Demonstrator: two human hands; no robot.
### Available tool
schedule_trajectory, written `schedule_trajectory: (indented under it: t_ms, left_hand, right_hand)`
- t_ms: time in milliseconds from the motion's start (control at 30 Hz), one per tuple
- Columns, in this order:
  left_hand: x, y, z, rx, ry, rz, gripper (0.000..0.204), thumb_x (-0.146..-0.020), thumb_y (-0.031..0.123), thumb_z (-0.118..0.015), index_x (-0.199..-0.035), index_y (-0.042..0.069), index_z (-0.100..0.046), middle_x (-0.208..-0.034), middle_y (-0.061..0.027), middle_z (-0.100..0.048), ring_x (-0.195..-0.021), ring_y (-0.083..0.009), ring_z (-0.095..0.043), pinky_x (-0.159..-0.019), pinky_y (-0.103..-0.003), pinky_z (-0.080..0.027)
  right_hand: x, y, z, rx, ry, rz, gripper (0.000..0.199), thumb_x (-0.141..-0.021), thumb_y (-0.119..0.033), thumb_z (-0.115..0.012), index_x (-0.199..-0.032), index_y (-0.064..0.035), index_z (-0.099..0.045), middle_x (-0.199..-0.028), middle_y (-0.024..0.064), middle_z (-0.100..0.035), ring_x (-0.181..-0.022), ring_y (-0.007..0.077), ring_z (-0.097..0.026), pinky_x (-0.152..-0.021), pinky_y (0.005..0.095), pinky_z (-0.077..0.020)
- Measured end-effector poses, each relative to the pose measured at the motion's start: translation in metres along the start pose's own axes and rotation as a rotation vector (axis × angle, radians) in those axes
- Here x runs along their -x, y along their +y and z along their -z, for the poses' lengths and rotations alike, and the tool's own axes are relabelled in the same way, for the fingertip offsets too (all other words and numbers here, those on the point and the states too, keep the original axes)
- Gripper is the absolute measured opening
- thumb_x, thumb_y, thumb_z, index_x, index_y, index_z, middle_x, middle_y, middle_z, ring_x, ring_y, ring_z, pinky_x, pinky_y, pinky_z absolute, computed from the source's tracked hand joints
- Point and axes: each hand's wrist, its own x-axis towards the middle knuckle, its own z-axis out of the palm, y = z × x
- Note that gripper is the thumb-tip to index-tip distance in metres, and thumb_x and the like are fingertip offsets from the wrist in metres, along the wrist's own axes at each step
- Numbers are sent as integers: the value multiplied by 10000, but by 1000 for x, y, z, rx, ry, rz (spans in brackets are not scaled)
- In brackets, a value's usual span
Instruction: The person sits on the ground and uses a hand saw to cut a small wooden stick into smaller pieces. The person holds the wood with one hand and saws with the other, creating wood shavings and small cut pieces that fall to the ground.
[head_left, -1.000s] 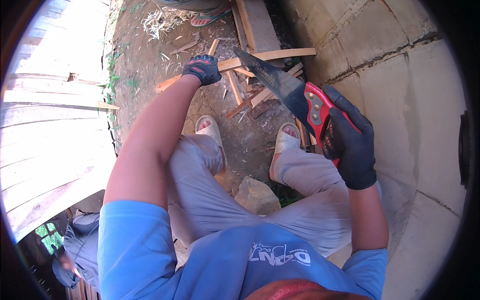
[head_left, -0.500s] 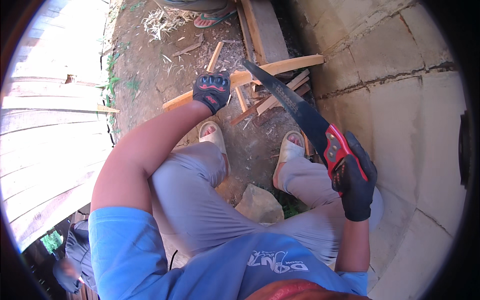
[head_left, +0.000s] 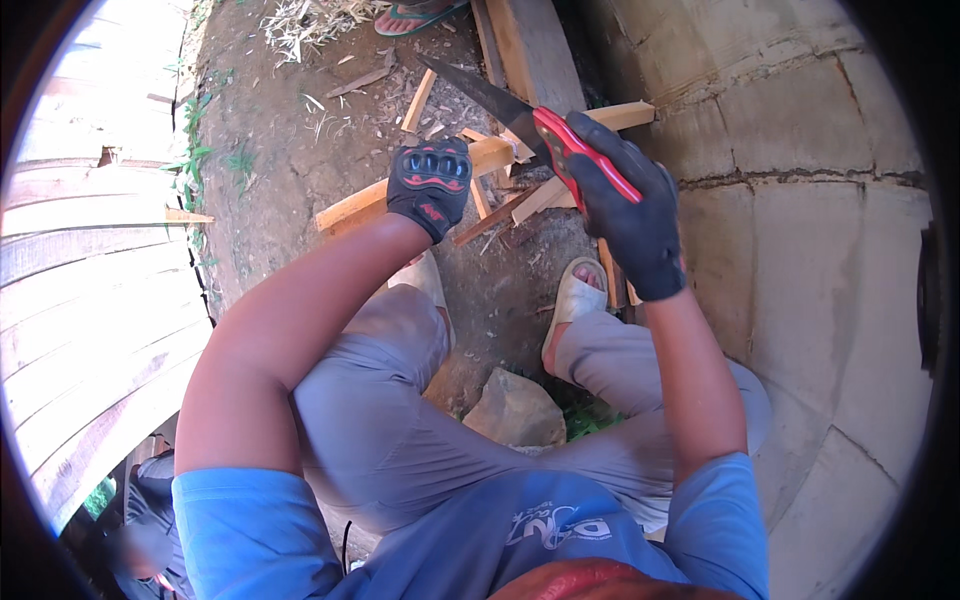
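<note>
Bare dirt ground (head_left: 290, 120), scraps around. My left hand (head_left: 430, 185) presses the long wooden strip (head_left: 350, 208); my right hand (head_left: 630, 215) grips the saw (head_left: 530, 115); I see no cut begun.

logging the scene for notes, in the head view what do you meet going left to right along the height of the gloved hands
stacked wooden boards → left hand in a black glove on a wood strip → right hand gripping a red-handled handsaw → concrete block wall

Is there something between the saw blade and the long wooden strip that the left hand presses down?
Nothing visible does. The saw blade, gripped by the right hand, lies right at the wooden strip beside the left hand; loose offcuts lie nearer the feet.
</note>
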Motion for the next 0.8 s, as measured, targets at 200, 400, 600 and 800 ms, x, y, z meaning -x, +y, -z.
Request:
schedule_trajectory:
  t_ms: [200, 400, 600, 800]
  left_hand:
    - [-4, 5, 5, -29, -61, 25, 153, -895, 176, -645, -1000, 100, -726, -880, -89, -736, -847, -270, -748, -740, -446, -537]
    - [-5, 5, 12, 5, -88, 97, 156, -895, 183, -631, -975, 112, -745, -885, -101, -752, -859, -285, -755, -755, -441, -554]
    - [-6, -1, 3, -12, -71, 105, 187, -892, 211, -624, -981, 100, -745, -888, -112, -763, -869, -301, -759, -787, -444, -575]
    - [-6, 18, -2, -59, -67, 208, 219, -904, 232, -612, -1026, 119, -754, -946, -128, -776, -915, -307, -764, -830, -453, -580]
  right_hand:
    - [-50, 61, -79, -274, 142, -138, 375, -977, -248, -727, -1289, -43, -761, -1254, 171, -777, -1144, 288, -751, -1022, 378, -550]
    - [-50, 66, -93, -303, 148, -189, 374, -970, -243, -728, -1285, -46, -769, -1269, 169, -774, -1178, 276, -742, -1041, 365, -543]
    - [-47, 64, -87, -484, 140, -289, 374, -995, -220, -731, -1322, -39, -755, -1249, 139, -776, -1129, 193, -722, -1006, 326, -544]
    - [-11, 59, -65, -445, 152, -335, 378, -1014, -265, -692, -1343, -91, -754, -1248, 151, -784, -1098, 218, -753, -993, 340, -552]
